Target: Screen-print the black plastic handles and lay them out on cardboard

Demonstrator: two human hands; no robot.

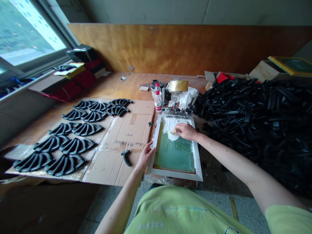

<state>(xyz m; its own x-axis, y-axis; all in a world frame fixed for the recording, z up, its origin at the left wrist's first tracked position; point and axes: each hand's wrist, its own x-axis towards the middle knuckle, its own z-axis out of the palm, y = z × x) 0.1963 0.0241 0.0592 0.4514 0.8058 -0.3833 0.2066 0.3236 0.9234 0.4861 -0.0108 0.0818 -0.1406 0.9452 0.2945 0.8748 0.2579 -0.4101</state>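
Observation:
A screen-printing frame (pixel 198 169) with green mesh lies on the wooden bench in front of me. My left hand (pixel 145 155) rests on the frame's left rail, fingers curled over its edge. My right hand (pixel 185 131) is closed on a small squeegee (pixel 173 131) at the far end of the mesh, in a smear of white ink (pixel 169 125). One curved black plastic handle (pixel 126 157) lies alone on the cardboard just left of my left hand.
Cardboard sheets (pixel 126 136) carry rows of black curved handles (pixel 65 143) on the left. A big heap of black handles (pixel 258 120) fills the right side. Two small bottles (pixel 158 97), a tin, a tape roll (pixel 178 85) and white rags stand behind the frame.

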